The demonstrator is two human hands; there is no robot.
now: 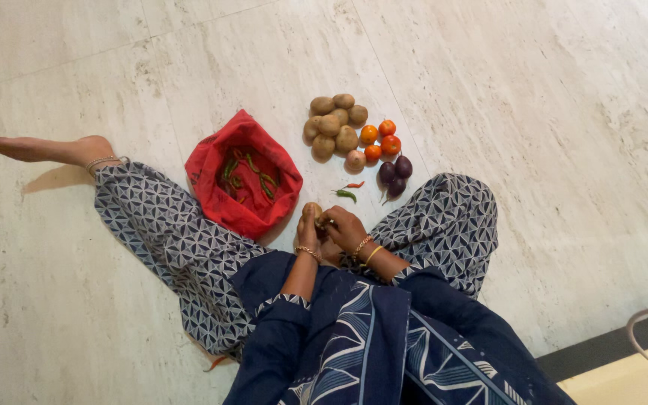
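Green chilli (325,220), small, sits pinched betw. my two hands just above my lap, mostly hidden by the fingers (322,217). Left hand (309,225) & right hand (344,227) both clamped on it, fingertips touching. Just beyond on the floor (534,90): one red & one green chilli (346,195). To my left, red cloth bag (243,174) w/ more chillies. Further out: potatoes (333,124), tomatoes (381,139), purple brinjals (395,172).

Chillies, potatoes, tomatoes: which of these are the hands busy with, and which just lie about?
In hand:
left hand and right hand, together on a small green chilli
red bag of chillies

Lying about:
potatoes
tomatoes
purple aubergines
two loose chillies
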